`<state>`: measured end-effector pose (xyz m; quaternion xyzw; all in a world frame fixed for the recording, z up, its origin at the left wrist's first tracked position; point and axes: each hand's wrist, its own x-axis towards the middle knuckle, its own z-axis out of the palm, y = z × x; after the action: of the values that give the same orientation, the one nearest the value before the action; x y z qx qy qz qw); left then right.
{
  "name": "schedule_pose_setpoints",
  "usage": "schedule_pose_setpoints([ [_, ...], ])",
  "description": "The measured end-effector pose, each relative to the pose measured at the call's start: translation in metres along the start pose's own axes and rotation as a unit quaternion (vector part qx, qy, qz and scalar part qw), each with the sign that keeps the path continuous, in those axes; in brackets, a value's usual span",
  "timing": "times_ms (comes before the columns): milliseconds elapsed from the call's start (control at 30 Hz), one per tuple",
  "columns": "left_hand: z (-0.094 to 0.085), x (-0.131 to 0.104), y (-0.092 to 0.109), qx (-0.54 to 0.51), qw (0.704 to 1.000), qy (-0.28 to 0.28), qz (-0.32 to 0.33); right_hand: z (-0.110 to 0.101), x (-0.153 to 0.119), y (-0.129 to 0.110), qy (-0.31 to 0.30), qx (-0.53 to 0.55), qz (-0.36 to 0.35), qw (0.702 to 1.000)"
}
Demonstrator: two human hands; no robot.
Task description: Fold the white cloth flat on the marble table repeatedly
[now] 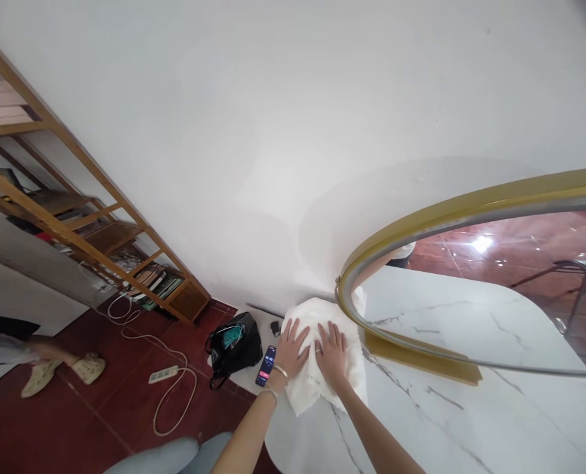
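1. Left hand (292, 352): palm down, fingers spread, laid flat on the left half of the white, soft, fluffy cloth (315, 312). Two bracelets sit at the wrist.
2. Right hand (331, 353): palm down, fingers fanned, flat on the cloth just beside the left hand. A ring is on one finger. Neither hand shows a grip.
3. Cloth position: beneath both hands, extending beyond the fingertips and past the right hand's outer side. It lies at the left end of the white, grey-veined, marble-patterned tabletop (421, 431).
4. Cloth orientation: long axis runs from the person toward the white wall (253, 131). The rounded end faces the wall; the uneven, pointed edge faces the person.
5. Right of the cloth: oval mirror with a gold-coloured frame (401, 242), upright on the tabletop. Contact between frame and cloth cannot be determined.
6. Left of the left hand: dark, rectangular smartphone (266, 366), screen lit; then a black, soft-sided handbag (243, 339), open.
7. Farther left, on red floor tiles (120, 401): white, rectangular power strip (163, 374) with a looped cable.
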<state>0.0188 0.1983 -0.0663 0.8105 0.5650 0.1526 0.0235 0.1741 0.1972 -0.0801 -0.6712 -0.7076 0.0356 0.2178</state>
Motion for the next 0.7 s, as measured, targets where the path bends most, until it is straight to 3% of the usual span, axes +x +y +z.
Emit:
schedule_pose_setpoints([
  [200,-0.013,-0.092,0.015,0.033,0.997,0.008,-0.069,0.001,-0.070,-0.016,0.026,0.032,-0.097,0.994],
  [367,-0.003,-0.154,0.039,0.057,0.987,0.031,-0.149,-0.006,-0.122,-0.012,0.023,0.037,-0.162,0.986],
  [533,0.012,-0.163,0.062,0.073,0.979,0.073,-0.176,-0.029,-0.143,0.016,0.012,0.016,-0.226,0.974],
  [700,0.028,-0.133,0.091,0.045,0.994,0.059,-0.080,-0.042,-0.153,0.057,0.049,-0.016,-0.177,0.983],
])
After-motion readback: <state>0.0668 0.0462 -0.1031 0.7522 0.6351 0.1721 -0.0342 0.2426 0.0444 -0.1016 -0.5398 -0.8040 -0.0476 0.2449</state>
